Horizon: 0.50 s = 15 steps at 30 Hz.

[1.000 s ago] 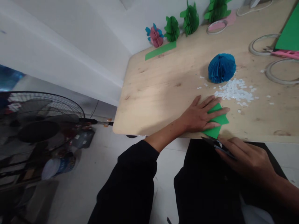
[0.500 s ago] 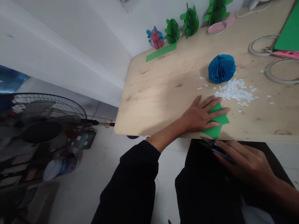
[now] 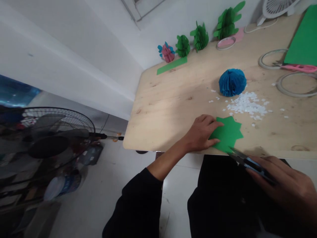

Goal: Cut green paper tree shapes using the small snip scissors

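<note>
A green paper cutout [image 3: 229, 132] with a zigzag, pointed edge lies at the front edge of the wooden table. My left hand [image 3: 201, 133] holds its left side, thumb and forefinger on the paper and the other fingers curled. A pair of scissors [image 3: 252, 165] with dark blades and blue-grey handles is gripped in my right hand [image 3: 284, 177], just off the table's front edge. The blade tips meet the cutout's lower edge in view; whether paper is between them I cannot tell. Behind the cutout sit a blue pleated paper ball [image 3: 232, 82] and a heap of small white paper bits [image 3: 247, 104].
Green paper figures [image 3: 201, 38] and a pink-and-blue one [image 3: 167, 53] stand along the wall by a green strip [image 3: 172, 65]. Tape rolls [image 3: 279, 89], pink scissors [image 3: 300, 67] and green sheets [image 3: 303, 43] lie right. A standing fan [image 3: 49, 142] is at left.
My left hand has drawn back leftward from flat, spread fingers to a hold on the cutout's side, uncovering its points. My right hand has moved the scissors right, their tips now at the paper.
</note>
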Motion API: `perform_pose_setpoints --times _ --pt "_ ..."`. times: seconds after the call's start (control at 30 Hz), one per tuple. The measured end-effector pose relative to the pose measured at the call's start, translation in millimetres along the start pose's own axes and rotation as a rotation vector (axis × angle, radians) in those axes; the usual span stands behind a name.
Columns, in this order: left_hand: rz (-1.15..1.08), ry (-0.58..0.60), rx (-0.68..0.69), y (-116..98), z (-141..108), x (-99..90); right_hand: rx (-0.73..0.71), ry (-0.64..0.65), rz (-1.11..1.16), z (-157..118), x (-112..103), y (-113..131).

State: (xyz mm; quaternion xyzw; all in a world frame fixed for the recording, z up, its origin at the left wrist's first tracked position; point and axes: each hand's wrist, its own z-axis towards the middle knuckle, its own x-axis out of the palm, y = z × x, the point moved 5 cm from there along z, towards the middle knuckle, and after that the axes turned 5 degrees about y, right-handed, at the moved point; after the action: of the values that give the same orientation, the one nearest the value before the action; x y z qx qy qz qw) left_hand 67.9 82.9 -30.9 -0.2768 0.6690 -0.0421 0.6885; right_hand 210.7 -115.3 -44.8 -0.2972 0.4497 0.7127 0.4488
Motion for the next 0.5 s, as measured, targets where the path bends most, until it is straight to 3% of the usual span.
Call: perform_pose_setpoints --times 0.2,0.5 --pt "0.075 0.160 -0.113 -10 15 -6.3 0.059 0.007 0.036 -11 2 -7" --pt "0.089 0.184 -0.267 -4 28 -12.4 0.064 0.022 0.043 -10 2 -9"
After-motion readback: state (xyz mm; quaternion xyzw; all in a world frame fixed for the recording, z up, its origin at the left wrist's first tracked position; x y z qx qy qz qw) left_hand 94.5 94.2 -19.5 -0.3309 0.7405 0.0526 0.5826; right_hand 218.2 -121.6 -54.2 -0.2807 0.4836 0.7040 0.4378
